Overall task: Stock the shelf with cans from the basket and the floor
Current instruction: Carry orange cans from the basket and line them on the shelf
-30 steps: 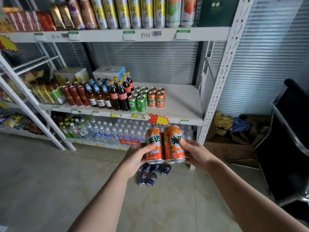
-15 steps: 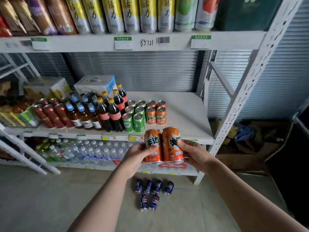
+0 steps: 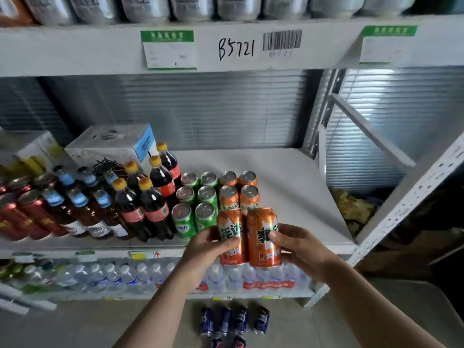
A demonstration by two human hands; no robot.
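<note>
Two orange cans stand upright side by side in the air at the front edge of the middle shelf (image 3: 288,187). My left hand (image 3: 208,247) grips the left orange can (image 3: 229,237). My right hand (image 3: 298,244) grips the right orange can (image 3: 263,237). Just behind them on the shelf stand several orange cans (image 3: 238,194) in two columns, with green cans (image 3: 198,202) to their left. Several blue cans (image 3: 233,322) lie on the floor below the shelf unit.
Cola bottles (image 3: 150,194), tea bottles and red cans fill the shelf's left part, with a white box (image 3: 110,144) behind. The shelf's right half is bare. Water bottles (image 3: 140,275) fill the lower shelf. A perforated upright (image 3: 401,204) stands right. The top shelf (image 3: 226,46) hangs overhead.
The view has closed in on the shelf. Both hands have carried the two orange cans up and forward, now right in front of the orange cans on the shelf.
</note>
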